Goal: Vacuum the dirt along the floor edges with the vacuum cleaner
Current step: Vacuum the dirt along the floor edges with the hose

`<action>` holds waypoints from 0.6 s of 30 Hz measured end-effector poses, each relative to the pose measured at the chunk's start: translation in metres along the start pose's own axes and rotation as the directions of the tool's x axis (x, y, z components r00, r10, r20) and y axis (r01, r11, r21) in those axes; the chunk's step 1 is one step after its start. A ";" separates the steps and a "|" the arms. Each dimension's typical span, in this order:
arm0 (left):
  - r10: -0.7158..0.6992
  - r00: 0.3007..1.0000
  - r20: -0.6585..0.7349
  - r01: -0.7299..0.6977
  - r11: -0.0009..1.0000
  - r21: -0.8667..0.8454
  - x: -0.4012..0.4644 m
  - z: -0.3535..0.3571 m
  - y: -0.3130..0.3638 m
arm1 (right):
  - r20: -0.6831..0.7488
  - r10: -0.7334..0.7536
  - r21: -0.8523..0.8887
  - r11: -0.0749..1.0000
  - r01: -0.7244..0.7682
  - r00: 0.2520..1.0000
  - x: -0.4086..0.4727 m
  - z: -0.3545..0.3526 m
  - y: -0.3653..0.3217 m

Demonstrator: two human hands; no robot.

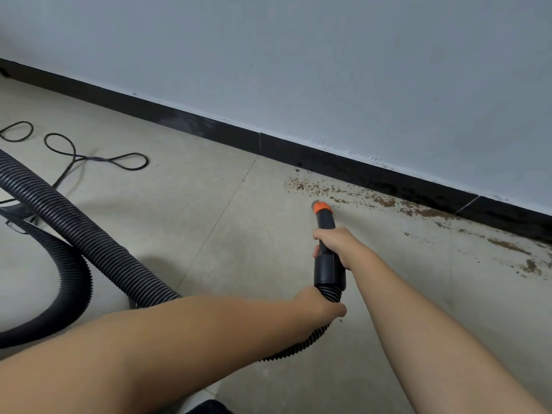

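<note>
A black vacuum nozzle (326, 222) with an orange collar points at the floor, its tip just short of the dirt. My right hand (336, 242) grips the nozzle's middle. My left hand (318, 304) grips the ribbed black hose (89, 234) where it joins the nozzle's rear end. Brown dirt (385, 201) lies in a scattered band on the beige tiled floor, running along the black baseboard (328, 158) from the centre toward the right edge. The hose loops away to the left and passes under my left forearm.
A thin black power cord (98, 158) lies in loops on the floor at the left. The grey wall (298, 70) rises above the baseboard. A dark object (209, 407) shows at the bottom edge.
</note>
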State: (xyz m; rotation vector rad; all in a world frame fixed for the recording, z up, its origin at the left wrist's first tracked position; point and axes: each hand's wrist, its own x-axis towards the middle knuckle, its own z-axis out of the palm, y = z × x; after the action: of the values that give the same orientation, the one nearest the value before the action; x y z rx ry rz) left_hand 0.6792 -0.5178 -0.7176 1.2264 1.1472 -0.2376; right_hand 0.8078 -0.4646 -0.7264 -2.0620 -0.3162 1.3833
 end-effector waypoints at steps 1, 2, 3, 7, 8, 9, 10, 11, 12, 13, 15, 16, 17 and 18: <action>0.003 1.000 0.020 -0.003 1.000 0.016 0.000 0.006 0.001 | -0.012 0.011 0.011 1.000 -0.011 1.000 -0.002 -0.008 0.005; 0.006 0.999 0.035 -0.007 0.999 0.032 0.000 0.011 0.003 | -0.026 0.021 0.024 1.000 -0.020 0.999 -0.002 -0.015 0.010; 0.010 0.999 0.046 -0.012 0.999 0.045 0.000 0.016 0.004 | -0.043 0.029 0.039 0.999 -0.028 0.999 -0.003 -0.022 0.014; 0.018 0.997 0.076 -0.025 0.995 0.099 0.003 0.029 0.015 | -0.123 0.064 0.074 0.996 -0.055 0.990 -0.001 -0.048 0.023; 0.020 0.996 0.081 -0.029 0.993 0.112 0.004 0.031 0.019 | -0.137 0.071 0.083 0.995 -0.060 0.988 0.001 -0.053 0.023; 0.023 0.996 0.083 -0.033 0.992 0.119 0.005 0.031 0.023 | -0.146 0.076 0.092 0.994 -0.063 0.986 0.003 -0.057 0.022; 0.026 0.996 0.081 -0.036 0.992 0.118 0.006 0.031 0.026 | -0.148 0.078 0.098 0.993 -0.064 0.986 0.005 -0.059 0.020; 0.029 0.997 0.075 -0.037 0.993 0.109 0.007 0.030 0.029 | -0.145 0.078 0.097 0.993 -0.064 0.986 0.006 -0.059 0.016; 0.031 0.998 0.063 -0.037 0.995 0.094 0.008 0.027 0.031 | -0.139 0.076 0.090 0.994 -0.063 0.987 0.008 -0.058 0.012; 0.030 0.998 0.049 -0.033 0.997 0.076 0.010 0.025 0.032 | -0.129 0.070 0.080 0.995 -0.060 0.989 0.010 -0.054 0.008; 0.022 0.999 0.023 -0.023 0.999 0.038 0.012 0.020 0.032 | -0.095 0.053 0.059 0.997 -0.047 0.994 0.013 -0.045 -0.002; 0.017 1.000 0.013 -0.017 1.000 0.016 0.013 0.017 0.031 | -0.076 0.043 0.046 0.998 -0.039 0.996 0.014 -0.040 -0.006; 0.010 1.000 0.002 -0.010 1.000 -0.007 0.013 0.014 0.029 | -0.057 0.035 0.030 0.999 -0.033 0.998 0.015 -0.034 -0.010; 0.003 1.000 -0.010 -0.003 1.000 -0.029 0.014 0.012 0.028 | -0.040 0.027 0.010 1.000 -0.026 0.999 0.017 -0.029 -0.014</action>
State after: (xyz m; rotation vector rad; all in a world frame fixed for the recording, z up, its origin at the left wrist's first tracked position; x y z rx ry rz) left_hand 0.7116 -0.5105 -0.7125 1.2047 1.1540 -0.2120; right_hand 0.8427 -0.4556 -0.7227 -2.0899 -0.2657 1.3551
